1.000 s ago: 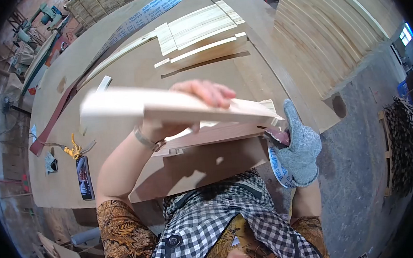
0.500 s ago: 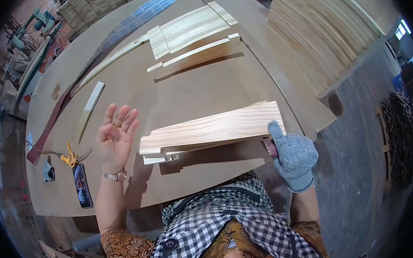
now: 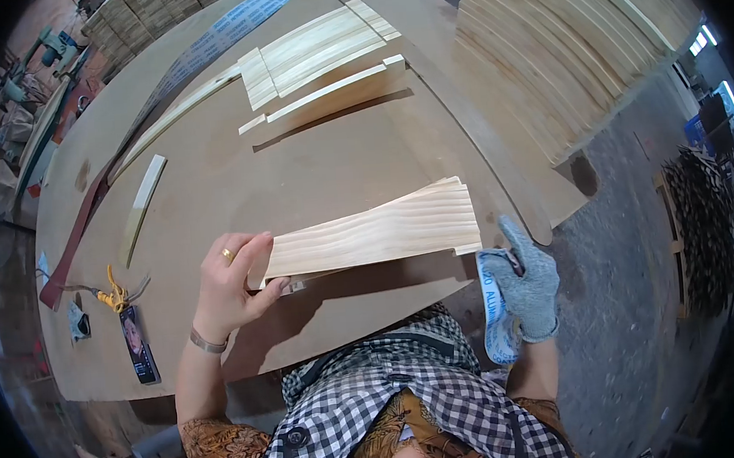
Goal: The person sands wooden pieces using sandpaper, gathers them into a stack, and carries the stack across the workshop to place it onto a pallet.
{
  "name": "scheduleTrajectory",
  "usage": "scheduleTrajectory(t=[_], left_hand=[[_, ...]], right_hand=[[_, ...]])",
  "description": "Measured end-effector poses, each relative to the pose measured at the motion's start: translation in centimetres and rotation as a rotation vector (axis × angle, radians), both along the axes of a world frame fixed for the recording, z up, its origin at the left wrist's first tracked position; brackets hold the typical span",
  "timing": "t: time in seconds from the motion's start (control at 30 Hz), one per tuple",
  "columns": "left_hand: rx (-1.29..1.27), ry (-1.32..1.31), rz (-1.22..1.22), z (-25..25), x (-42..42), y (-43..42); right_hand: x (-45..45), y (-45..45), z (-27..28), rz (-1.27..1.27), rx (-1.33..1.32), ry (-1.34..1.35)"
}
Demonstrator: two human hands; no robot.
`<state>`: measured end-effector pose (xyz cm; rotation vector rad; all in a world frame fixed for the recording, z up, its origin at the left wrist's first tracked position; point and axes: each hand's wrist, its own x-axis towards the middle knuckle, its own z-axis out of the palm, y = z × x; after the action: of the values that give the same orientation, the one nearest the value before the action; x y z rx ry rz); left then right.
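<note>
Head view: grips the left end of a pale wooden board [image 3: 367,229] in the fingers of the bare left hand [image 3: 232,277], with the thumb at the near edge and the fingertips at the far side. From those fingers, runs with its long axis off to the right, slanting slightly away, above a lower piece [image 3: 296,287] on the counter [image 3: 186,199]. At the opposite end, just right of the wood, clutches a blue-lettered strip [image 3: 495,314] in the fingers of the gloved right hand [image 3: 528,281]; cannot tell about contact with the board. So lies between both sets of fingers, nearer the left ones. Well beyond them, on the far side, shows a flat panel [image 3: 308,61].
</note>
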<state>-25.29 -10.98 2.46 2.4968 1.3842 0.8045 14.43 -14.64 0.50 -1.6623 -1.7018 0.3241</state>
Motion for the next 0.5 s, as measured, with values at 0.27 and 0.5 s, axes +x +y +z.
scheduleTrajectory(t=[0.27, 0.5], left_hand=[[-0.014, 0.119, 0.056, 1.1, 1.6, -1.5], [0.004, 0.205, 0.076, -0.3, 1.0, -1.5]], right_hand=[[-1.9, 1.5, 0.3, 0.073, -0.050, 0.035], [-2.3, 2.2, 0.1, 0.039, -0.173, 0.292]])
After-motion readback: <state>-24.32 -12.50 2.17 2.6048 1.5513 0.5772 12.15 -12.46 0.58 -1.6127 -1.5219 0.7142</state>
